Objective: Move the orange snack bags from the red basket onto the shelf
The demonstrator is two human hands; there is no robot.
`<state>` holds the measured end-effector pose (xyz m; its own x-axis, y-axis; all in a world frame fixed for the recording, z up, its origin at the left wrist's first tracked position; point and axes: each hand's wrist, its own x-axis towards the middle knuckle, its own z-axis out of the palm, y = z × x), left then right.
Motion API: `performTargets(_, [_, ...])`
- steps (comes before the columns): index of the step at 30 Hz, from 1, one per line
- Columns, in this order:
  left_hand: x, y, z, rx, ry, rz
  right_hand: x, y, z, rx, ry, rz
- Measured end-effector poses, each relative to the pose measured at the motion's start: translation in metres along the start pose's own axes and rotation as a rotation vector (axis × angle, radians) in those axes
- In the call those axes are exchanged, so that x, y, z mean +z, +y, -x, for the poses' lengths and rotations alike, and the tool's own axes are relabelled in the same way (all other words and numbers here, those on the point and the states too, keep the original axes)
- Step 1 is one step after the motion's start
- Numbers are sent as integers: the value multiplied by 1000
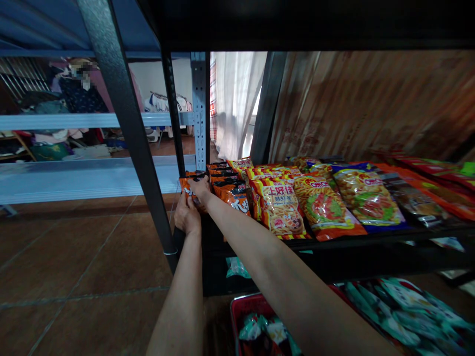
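At the left end of the black shelf, both of my hands are on an orange and black snack bag (184, 187). My left hand (187, 215) grips its lower front, fingers curled against the wrapper. From the right, my right hand (201, 190) reaches over and holds the bag's right side, partly covering it. Just right of my hands stands a row of matching orange and black bags (232, 193). Beside them is a red and yellow striped bag of prawn crackers (281, 205).
Further right lie an orange snack bag (326, 205) and a blue-edged one (371, 198). A black shelf post (128, 118) rises left of my hands. Below, a red basket (234, 321) holds snack bags, with green packets (404, 311) to its right. A light-blue rack (74, 180) stands behind at left.
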<state>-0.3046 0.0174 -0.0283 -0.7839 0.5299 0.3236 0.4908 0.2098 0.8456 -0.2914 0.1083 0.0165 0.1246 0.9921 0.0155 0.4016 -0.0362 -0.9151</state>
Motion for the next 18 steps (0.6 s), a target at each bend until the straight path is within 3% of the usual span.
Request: performTargets(18, [-3, 6, 3, 75, 19, -68, -7, -5, 7, 6, 14, 51])
